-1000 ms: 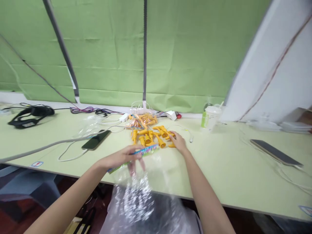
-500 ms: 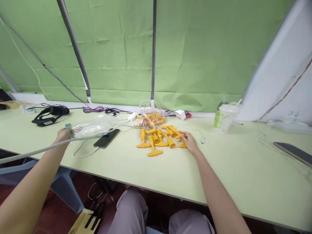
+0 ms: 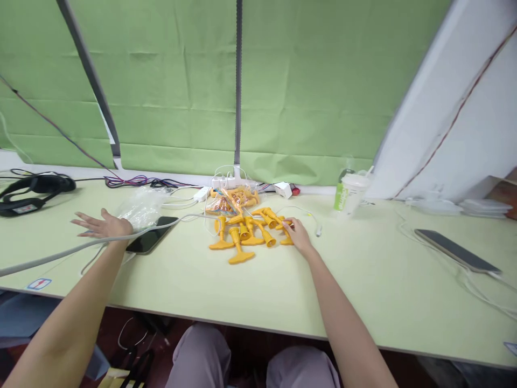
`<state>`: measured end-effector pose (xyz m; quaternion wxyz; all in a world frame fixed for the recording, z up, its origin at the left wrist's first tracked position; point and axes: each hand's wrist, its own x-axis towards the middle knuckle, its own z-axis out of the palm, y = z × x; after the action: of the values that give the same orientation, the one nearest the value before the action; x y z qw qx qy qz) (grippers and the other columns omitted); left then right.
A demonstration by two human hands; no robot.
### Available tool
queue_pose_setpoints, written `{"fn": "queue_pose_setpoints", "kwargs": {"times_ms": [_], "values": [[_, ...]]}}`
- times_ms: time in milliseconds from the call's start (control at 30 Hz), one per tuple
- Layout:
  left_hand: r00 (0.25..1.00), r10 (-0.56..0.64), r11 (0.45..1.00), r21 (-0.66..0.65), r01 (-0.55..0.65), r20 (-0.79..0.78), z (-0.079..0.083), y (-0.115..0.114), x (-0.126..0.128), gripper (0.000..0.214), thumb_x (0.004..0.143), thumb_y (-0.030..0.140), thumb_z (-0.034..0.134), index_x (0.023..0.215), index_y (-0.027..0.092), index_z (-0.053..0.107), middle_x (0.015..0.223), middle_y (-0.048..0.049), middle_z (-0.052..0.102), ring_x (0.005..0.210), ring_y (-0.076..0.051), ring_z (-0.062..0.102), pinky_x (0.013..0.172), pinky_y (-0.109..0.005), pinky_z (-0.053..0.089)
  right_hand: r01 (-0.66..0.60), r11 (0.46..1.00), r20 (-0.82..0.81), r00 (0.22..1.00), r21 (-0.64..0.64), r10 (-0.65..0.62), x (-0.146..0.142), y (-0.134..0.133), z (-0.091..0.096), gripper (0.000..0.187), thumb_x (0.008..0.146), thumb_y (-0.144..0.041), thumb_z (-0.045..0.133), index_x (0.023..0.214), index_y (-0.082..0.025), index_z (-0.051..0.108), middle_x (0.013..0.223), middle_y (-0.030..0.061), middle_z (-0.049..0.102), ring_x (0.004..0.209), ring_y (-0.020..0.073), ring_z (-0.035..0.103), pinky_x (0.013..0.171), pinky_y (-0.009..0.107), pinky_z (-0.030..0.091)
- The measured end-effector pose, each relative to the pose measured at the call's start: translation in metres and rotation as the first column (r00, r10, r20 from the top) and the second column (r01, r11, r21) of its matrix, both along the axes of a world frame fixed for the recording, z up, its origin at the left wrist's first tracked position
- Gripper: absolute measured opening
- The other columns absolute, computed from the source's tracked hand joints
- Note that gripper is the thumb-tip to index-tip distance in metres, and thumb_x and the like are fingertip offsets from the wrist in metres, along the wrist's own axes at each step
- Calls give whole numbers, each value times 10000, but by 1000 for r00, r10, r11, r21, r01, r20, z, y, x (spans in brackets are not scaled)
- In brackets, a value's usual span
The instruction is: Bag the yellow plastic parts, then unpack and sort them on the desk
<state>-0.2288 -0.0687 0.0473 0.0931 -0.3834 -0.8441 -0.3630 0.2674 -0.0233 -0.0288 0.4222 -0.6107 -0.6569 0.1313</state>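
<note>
A heap of several orange plastic T-shaped parts point(image 3: 246, 233) lies on the pale green table point(image 3: 363, 280). My right hand point(image 3: 297, 233) rests at the right edge of the heap, with its fingers curled on one orange part. My left hand point(image 3: 100, 225) hovers flat over the table at the left, fingers spread and empty. Just right of it sits a crumpled clear plastic bag point(image 3: 141, 206), and a black phone point(image 3: 151, 241) lies beside my wrist.
A grey cable point(image 3: 52, 256) crosses the table's left side. Black headphones point(image 3: 30, 189) lie far left. A power strip with white chargers point(image 3: 230, 182), a packet of more orange parts point(image 3: 232, 199), a lidded cup point(image 3: 350, 193) and a second phone point(image 3: 454, 251) stand further off.
My left hand carried the clear bag from over my lap to the table's left, let it go and now lies spread open. The right hand stayed at the orange heap.
</note>
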Motion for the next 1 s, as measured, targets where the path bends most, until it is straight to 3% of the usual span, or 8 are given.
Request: {"fn": "queue_pose_setpoints", "kwargs": {"times_ms": [100, 267, 367, 467, 633, 733, 867, 1000], "values": [[992, 123, 971, 214, -111, -41, -9, -1, 11, 446, 897, 286, 423, 1280, 68, 350, 1485, -232, 78, 1380, -365, 65, 1028, -628, 113, 18, 1000, 17, 1000, -11, -18, -1, -3, 3, 269, 833, -448, 490, 947, -222, 581, 1017, 48, 585, 799, 152, 606, 839, 331, 445], [939, -335, 933, 109, 342, -70, -41, -45, 73, 297, 856, 304, 412, 1049, 121, 546, 1134, -166, 492, 1153, -339, 416, 962, -521, 332, 79, 995, 128, 989, -65, -71, -6, -14, 14, 341, 842, -502, 450, 1014, -233, 568, 1104, 66, 565, 960, 194, 585, 904, 371, 406], [592, -791, 604, -43, 796, -155, -58, -74, 130, 224, 856, 309, 414, 992, 214, 565, 1098, -102, 532, 1093, -277, 468, 961, -461, 367, 87, 991, 316, 942, 105, -116, -18, -25, 22, 450, 824, -515, 488, 1193, -259, 515, 1331, 100, 456, 1209, 261, 435, 1026, 476, 265], [314, -931, 348, -190, 918, -186, -58, -69, 186, 300, 897, 369, 390, 1139, 262, 530, 1330, -79, 454, 1242, -255, 384, 1052, -476, 276, -98, 987, 476, 879, 128, 25, -31, -35, 28, 450, 871, -463, 441, 1288, -297, 468, 1413, 75, 413, 1284, 249, 358, 1072, 498, 166], [389, -910, 414, -279, 866, -142, -41, 0, 248, 510, 916, 486, 333, 1351, 231, 404, 1508, -117, 248, 1401, -314, 142, 1100, -573, 40, -90, 994, 519, 848, -59, 107, -27, -36, 23, 440, 881, -291, 408, 1319, -296, 448, 1394, 52, 461, 1256, 222, 410, 988, 436, 327], [377, -925, 369, -378, 849, -56, -42, 31, 251, 563, 898, 517, 361, 1401, 263, 360, 1514, -109, 253, 1409, -341, 101, 1083, -602, 49, 127, 992, 551, 829, -12, -99, -6, -30, 16, 400, 853, -210, 416, 1228, -263, 543, 1318, 90, 531, 1253, 271, 408, 1001, 525, 283], [235, -972, 205, -453, 868, 10, -43, 35, 221, 582, 875, 544, 392, 1416, 338, 327, 1538, -57, 202, 1417, -327, 70, 1086, -589, 52, 390, 918, 517, 771, 80, -372, 11, -24, 17, 304, 857, -222, 423, 1073, -200, 636, 1322, 152, 508, 1289, 343, 338, 1011, 662, 112], [161, -980, 77, -521, 850, 117, -27, 32, 183, 609, 840, 522, 470, 1410, 361, 329, 1544, -47, 174, 1418, -337, 53, 1072, -606, 74, 119, 984, 447, 879, 131, -166, -21, -34, 33, 369, 889, -369, 406, 1194, -228, 559, 1350, 112, 490, 1267, 289, 377, 1040, 534, 200]]}}
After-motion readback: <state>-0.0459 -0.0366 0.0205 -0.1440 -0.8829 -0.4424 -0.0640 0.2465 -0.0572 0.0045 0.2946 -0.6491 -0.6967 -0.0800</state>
